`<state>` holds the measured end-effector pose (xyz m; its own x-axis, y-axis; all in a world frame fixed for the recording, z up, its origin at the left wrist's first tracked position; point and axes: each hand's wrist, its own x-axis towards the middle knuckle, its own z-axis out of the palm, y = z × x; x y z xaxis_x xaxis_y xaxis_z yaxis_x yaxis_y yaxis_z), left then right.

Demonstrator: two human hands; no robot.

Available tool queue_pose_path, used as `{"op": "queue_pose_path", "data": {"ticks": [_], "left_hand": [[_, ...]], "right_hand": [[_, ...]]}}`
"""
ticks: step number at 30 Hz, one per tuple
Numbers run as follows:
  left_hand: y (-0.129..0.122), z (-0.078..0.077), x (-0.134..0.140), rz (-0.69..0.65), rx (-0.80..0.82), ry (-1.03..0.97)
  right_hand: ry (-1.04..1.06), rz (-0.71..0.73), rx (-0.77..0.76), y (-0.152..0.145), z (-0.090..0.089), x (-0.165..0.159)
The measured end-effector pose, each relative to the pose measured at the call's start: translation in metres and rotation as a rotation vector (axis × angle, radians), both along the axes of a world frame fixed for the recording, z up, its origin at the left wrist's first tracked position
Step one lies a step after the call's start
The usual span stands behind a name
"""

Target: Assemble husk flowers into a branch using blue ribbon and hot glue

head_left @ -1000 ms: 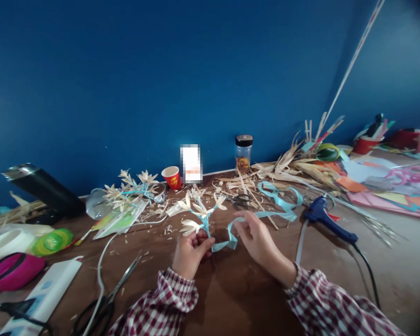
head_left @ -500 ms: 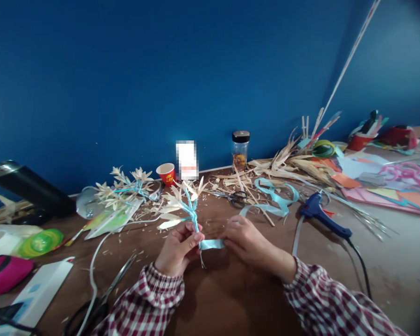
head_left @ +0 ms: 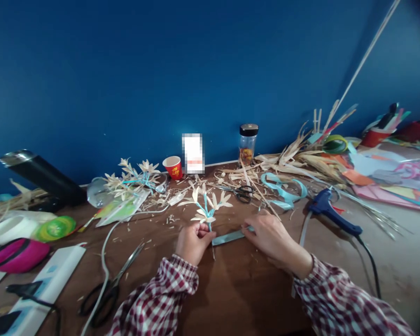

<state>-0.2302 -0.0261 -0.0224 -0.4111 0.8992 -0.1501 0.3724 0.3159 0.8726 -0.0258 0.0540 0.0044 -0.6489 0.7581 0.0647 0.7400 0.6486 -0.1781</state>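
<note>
My left hand (head_left: 195, 241) pinches the stem of a spray of pale flowers (head_left: 206, 205), which look made of dried husk. Light blue ribbon wraps its branches, and a thin bare stem end pokes out below my fingers. From the stem a flat length of light blue ribbon (head_left: 229, 237) runs rightward to my right hand (head_left: 268, 233), whose closed fingers grip it. The ribbon between the hands is stretched straight. More of this ribbon lies in loose loops (head_left: 286, 189) on the table behind my right hand.
A blue glue gun (head_left: 332, 212) lies at right. Black-handled scissors (head_left: 114, 282) and a power strip (head_left: 49, 289) lie at left. Behind are finished flowers (head_left: 133, 179), a red paper cup (head_left: 173, 168), a lidded jar (head_left: 248, 144), small scissors (head_left: 244, 192) and dried husks (head_left: 287, 156).
My right hand has drawn away from my left, so a longer stretch of ribbon shows between them. The flower spray has turned, its blossoms now facing more upward and right. The camera view has shifted.
</note>
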Motion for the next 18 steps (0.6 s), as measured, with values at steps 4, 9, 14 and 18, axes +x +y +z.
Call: {"op": "queue_pose_path", "data": {"ticks": [4,9,14,18], "left_hand": [[0.0,-0.003,-0.001,-0.005,0.004,0.024],[0.0,-0.004,-0.002,-0.03,-0.011,-0.046],[-0.001,-0.006,-0.004,-0.06,-0.025,0.063],[-0.001,-0.007,-0.003,-0.077,-0.034,0.207]], "right_hand": [[0.061,-0.034,0.132,-0.006,0.012,0.0],[0.177,0.304,0.1,-0.022,0.022,-0.015],[0.044,0.482,0.067,-0.036,0.009,-0.032],[-0.024,0.405,0.136,-0.041,0.001,-0.032]]}}
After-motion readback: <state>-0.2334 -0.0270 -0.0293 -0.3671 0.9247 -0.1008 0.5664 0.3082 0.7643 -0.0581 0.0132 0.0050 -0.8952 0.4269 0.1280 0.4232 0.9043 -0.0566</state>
